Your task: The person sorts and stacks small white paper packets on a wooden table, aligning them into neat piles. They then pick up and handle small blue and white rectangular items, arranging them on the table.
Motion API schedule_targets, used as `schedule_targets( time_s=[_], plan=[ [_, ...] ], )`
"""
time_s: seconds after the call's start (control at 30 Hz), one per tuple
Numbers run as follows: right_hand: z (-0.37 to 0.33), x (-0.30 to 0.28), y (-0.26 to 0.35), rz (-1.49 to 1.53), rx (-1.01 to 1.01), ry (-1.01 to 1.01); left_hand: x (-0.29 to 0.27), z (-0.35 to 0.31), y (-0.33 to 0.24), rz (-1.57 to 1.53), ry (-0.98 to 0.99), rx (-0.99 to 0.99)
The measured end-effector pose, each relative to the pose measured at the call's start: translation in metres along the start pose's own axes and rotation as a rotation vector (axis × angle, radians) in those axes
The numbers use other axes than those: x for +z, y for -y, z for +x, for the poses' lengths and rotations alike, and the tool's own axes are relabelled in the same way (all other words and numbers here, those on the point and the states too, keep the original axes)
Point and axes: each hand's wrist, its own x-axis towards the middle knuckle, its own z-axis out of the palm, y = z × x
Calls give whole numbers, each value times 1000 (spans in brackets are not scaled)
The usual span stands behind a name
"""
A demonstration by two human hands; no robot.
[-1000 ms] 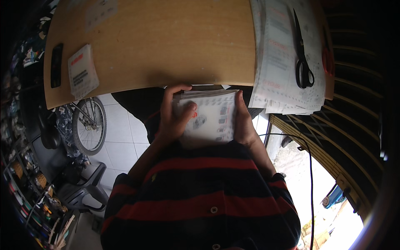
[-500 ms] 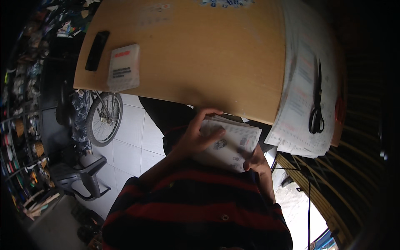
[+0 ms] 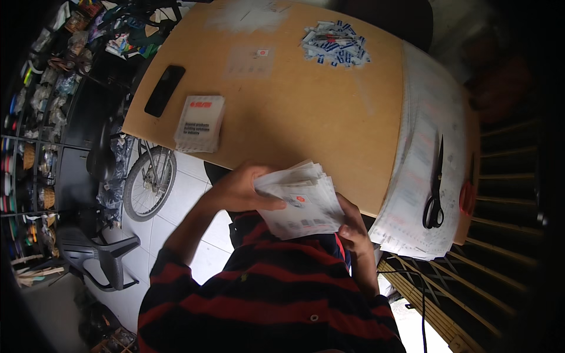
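Observation:
Both my hands hold a stack of white printed plastic sleeves, close to my body at the table's near edge. My left hand grips its left side, thumb lying over the top sheet. From the right, my right hand clasps the lower corner, its thumb at the edge. The top ends of the sleeves are fanned unevenly. On the table, to the left, rests a similar neat stack of white packets with red and black print. Beside it lies a black phone.
At the table's far side is a pile of small blue-and-white pieces. Large printed sheets cover the right side, with black scissors on them and a red-handled tool beside. A bicycle wheel and grey chair stand left.
The stack in my hands has turned and shifted left, showing a different face with its top ends spread. My view has tilted up, bringing the far pile fully in.

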Motion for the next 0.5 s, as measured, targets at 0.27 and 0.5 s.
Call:
schedule_targets(
  time_s=[0.27, 0.5],
  plan=[
    [44, 11, 11, -441, 16, -128, -36, 70, -59, 800, 320, 27],
    [41, 1, 21, -151, -127, -434, -152, 149, 23, 1147, -538, 440]
  ],
)
